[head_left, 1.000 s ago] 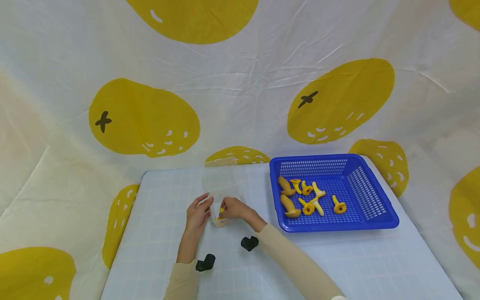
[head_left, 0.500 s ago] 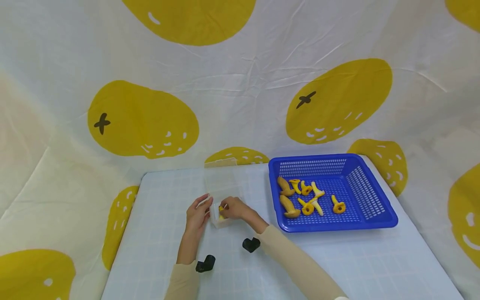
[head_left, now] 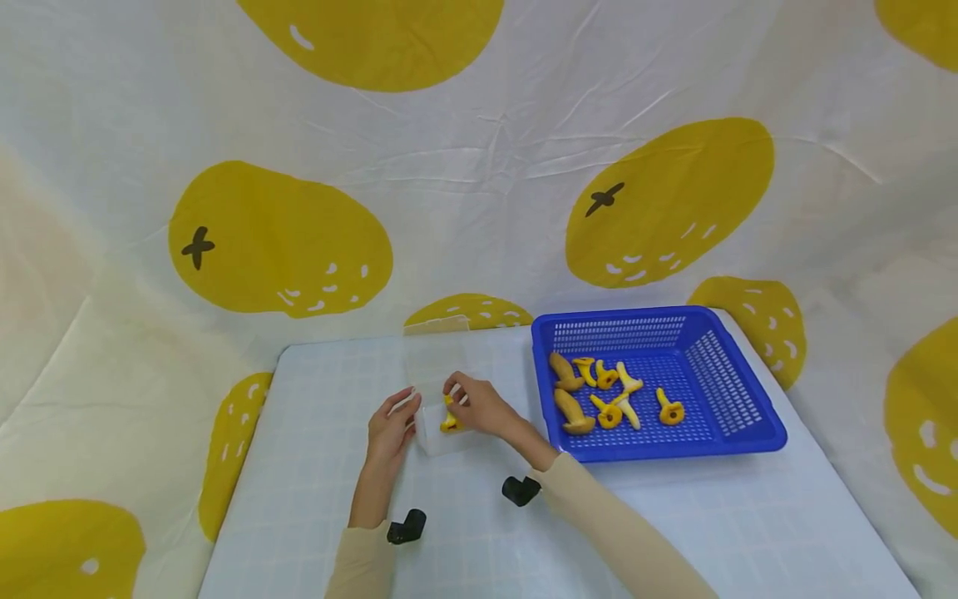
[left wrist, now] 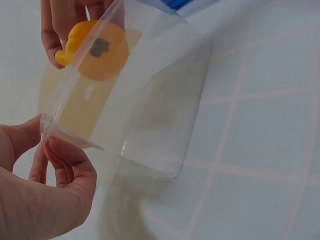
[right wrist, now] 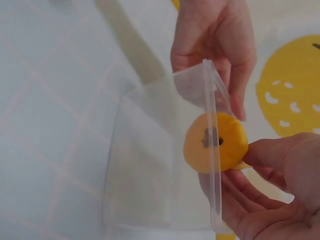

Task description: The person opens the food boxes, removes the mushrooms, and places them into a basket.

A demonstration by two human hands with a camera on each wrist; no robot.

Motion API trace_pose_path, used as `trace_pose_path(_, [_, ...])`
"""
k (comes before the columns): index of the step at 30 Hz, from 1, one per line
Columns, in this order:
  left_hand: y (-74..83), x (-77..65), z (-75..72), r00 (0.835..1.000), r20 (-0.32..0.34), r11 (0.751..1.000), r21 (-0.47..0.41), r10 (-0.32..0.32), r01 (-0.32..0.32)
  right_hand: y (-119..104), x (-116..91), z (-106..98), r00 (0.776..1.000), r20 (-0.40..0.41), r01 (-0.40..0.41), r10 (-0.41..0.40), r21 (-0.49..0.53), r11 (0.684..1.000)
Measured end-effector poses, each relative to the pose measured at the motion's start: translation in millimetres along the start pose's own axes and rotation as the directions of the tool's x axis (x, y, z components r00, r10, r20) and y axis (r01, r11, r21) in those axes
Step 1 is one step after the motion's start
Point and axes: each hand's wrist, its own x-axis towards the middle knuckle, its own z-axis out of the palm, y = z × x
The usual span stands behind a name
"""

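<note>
A clear plastic box [head_left: 441,447] lies on the table, its see-through lid [head_left: 432,353] flipped back toward the far edge. My left hand [head_left: 389,430] pinches the box's rim at the left; in the left wrist view, thumb and fingers meet there on the box edge [left wrist: 165,115]. By its stem, my right hand [head_left: 485,408] holds a yellow chanterelle mushroom [head_left: 451,422] at the mouth of the box. In the right wrist view the round cap [right wrist: 233,142] straddles the rim, part of it seen through the clear wall. Nothing else shows inside the box.
To the right stands a blue plastic basket [head_left: 674,457] with slotted walls. At its left side lie two brown mushrooms [head_left: 575,413], with several yellow chanterelles [head_left: 671,409] beside them. A patterned cloth [head_left: 479,183] hangs behind the table [head_left: 322,399].
My right hand has drawn up and slightly right, lifting the chanterelle from inside the box toward its opening, so more of it shows. The left hand keeps its place on the rim.
</note>
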Motion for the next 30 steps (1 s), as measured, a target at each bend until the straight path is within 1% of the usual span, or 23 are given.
trace_pose_path(6, [1.1,-1.2,-1.7,1.0,0.002,1.0,0.006,-0.004,0.004,1,-8,-12,0.999,-0.051,0.013,-0.011,0.044,0.999])
trace_pose_path(12, [1.3,-1.9,-3.1,1.0,0.026,1.0,-0.002,0.008,-0.008,6,-17,-24,0.996,-0.088,0.04,-0.03,0.111,0.993])
trace_pose_path(16, [1.9,-3.3,-4.6,0.999,0.03,1.0,-0.004,0.01,-0.01,8,-23,-33,0.997,-0.07,0.035,-0.021,0.207,0.978])
trace_pose_path(21, [2.9,-3.6,-5.4,0.999,0.031,1.0,-0.007,0.016,-0.016,13,-31,-44,0.998,-0.054,-0.013,0.03,0.286,0.958])
trace_pose_path(23, [3.1,-3.7,-5.1,0.999,0.037,1.0,-0.004,0.017,-0.017,17,-35,-48,0.997,-0.064,-0.016,0.037,0.301,0.954])
trace_pose_path(30, [1.3,-3.2,-3.7,0.999,0.046,1.0,-0.001,0.012,-0.012,31,-48,-64,0.993,-0.116,0.021,0.018,0.331,0.943])
